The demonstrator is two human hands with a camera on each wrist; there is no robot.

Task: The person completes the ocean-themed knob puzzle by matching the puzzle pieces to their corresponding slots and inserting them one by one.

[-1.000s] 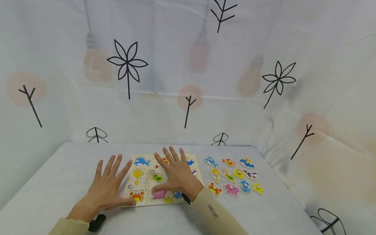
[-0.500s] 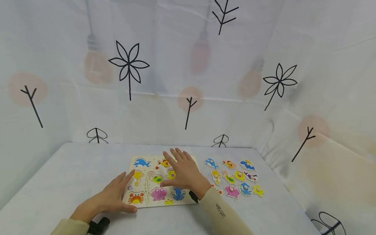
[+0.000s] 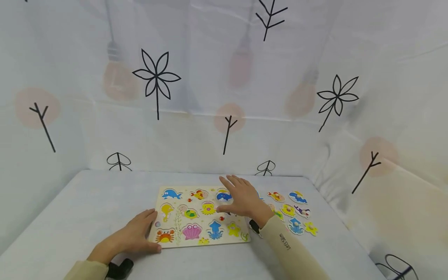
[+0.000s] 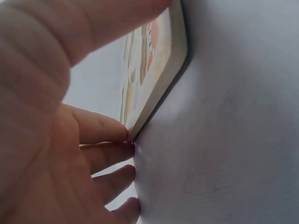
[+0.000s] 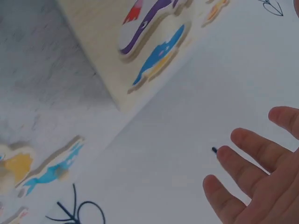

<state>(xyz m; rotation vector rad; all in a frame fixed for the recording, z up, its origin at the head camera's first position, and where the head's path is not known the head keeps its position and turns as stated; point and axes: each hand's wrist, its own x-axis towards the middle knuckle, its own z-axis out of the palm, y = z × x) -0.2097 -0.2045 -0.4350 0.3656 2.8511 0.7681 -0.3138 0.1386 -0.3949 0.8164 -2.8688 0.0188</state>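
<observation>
A pale wooden peg puzzle board lies flat on the white table, printed with sea animals in shaped recesses. At its left side is my left hand. Its fingertips touch the left edge, and the thumb reaches to the front left corner. Above the board's right part hovers my right hand, fingers spread and holding nothing. Right of the board lie several loose knobbed pieces, among them a blue octopus piece, a yellow star piece and a blue dolphin piece. My right hand and forearm hide some pieces.
White cloth with plant and light-bulb drawings hangs behind and beside the table. Black wrist straps sit under both wrists. The loose pieces lie close together near the board's right edge.
My left hand has lowered from spread fingers above the board to touching its left edge. My right hand has moved right, uncovering the middle of the board and covering some loose pieces.
</observation>
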